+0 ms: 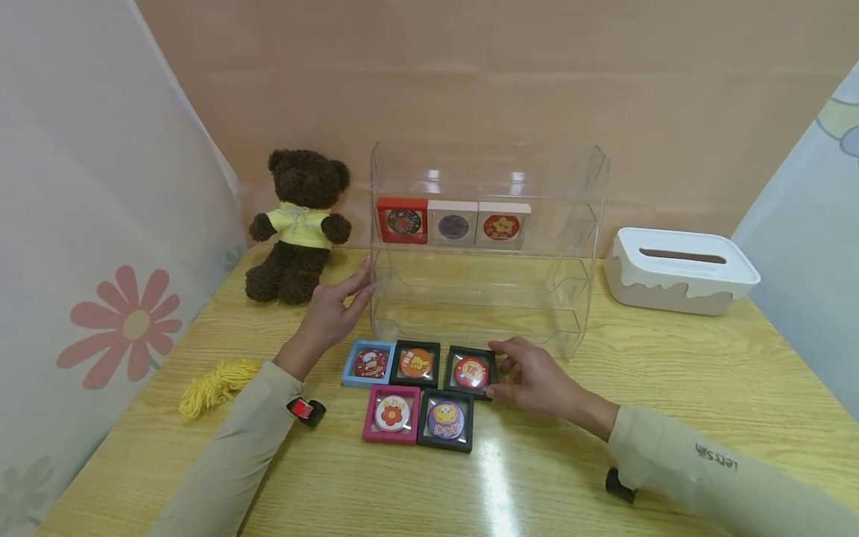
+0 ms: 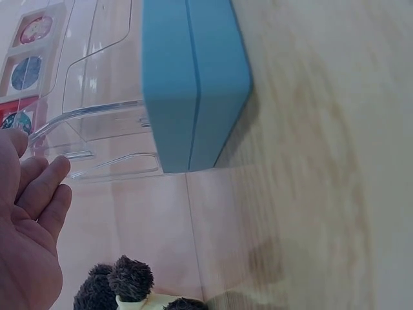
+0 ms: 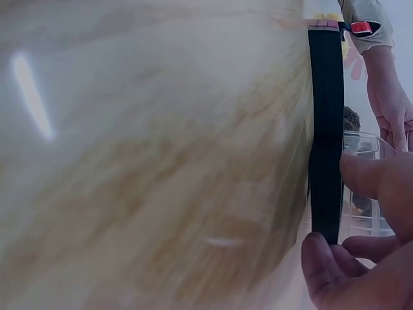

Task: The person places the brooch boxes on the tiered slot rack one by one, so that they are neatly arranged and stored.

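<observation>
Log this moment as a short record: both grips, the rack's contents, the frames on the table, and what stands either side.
Left grip: at the left edge of the clear rack
Right grip: holding the black frame with a red badge
Rack contents: red frame, two white frames
Table: blue frame, pink frame, two other black frames
Left side: brown teddy bear, yellow yarn
Right side: tissue box

The place looks like a screened-off tabletop nook with homely dressing; the wider room cannot be told. A plain peach-coloured backdrop [image 1: 429, 82] closes the far side, a white flower-printed hanging [image 1: 74, 186] the left; a pale wood-grain table [image 1: 691, 365] bears a dark-brown plush bear [image 1: 305, 257] and a slotted white-and-beige box [image 1: 671, 282].
</observation>
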The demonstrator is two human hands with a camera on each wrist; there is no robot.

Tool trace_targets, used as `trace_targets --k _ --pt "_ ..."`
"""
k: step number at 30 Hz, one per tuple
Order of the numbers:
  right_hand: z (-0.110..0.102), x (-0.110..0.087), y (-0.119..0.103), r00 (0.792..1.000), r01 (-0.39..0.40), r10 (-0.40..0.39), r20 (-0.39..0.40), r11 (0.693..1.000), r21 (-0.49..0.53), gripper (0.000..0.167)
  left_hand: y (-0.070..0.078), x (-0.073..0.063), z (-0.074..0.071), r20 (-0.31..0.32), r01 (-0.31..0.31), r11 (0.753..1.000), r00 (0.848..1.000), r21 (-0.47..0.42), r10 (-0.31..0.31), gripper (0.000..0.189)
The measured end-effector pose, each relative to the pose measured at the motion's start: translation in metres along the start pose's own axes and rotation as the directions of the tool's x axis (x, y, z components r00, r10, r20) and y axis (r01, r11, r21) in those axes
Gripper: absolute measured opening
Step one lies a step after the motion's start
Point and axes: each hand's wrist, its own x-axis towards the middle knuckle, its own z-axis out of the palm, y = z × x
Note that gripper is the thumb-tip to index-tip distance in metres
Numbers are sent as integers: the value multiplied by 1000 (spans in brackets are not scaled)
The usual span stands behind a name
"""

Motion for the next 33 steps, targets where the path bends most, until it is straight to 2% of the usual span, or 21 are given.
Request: trace_targets --k 6,14,21,29,33 --pt "3 0 -2 998 20 -20 -56 1000 -7 68 -1 -1 0 -8 -2 1000 1000 -4 2 49" --pt "2 2 -1 990 64 -66 -125 998 -20 66 -1 0 0 -10 -12 1000 1000 10 12 49" --pt "1 5 3 973 139 -110 -204 982 132 47 1 2 -1 -9 -17 1000 1000 14 17 49" --pt "-3 9 -6 940 217 -147 -308 955 205 30 1 3 0 -8 -27 1000 1000 11 27 49" --pt "-9 8 -17 934 221 -145 -327 953 208 22 0 1 0 -12 -29 1000 1000 9 29 49"
